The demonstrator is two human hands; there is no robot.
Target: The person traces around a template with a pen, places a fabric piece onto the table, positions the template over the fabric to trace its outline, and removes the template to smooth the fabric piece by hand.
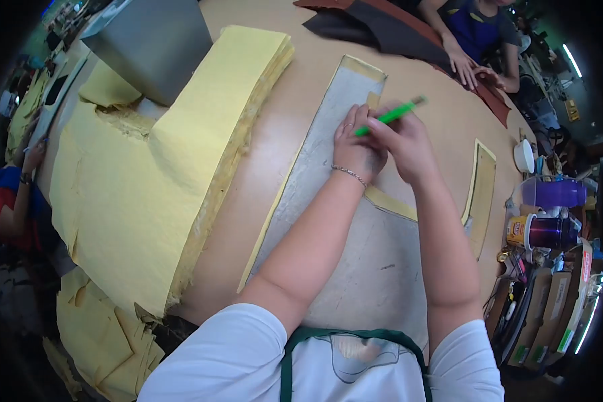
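A large grey pattern piece [335, 248] lies on the table before me, with yellow material showing along its edges. My left hand [360, 142], with a bracelet at the wrist, rests on its narrow upper arm, fingers stretched out. Just to the right, my right hand [407, 144] grips a green pen [398, 112] that slants up to the right. Motion blurs the pen's upper end. The two hands are close together and overlap in view, so I cannot tell whether they touch.
A thick stack of yellow sheets [161, 181] stands left, beside a grey metal block [157, 50]. A narrow yellow-edged piece [482, 184] lies right, near a white bowl [524, 156] and a purple container [563, 193]. Another person's hands [472, 67] touch dark and brown material [375, 30].
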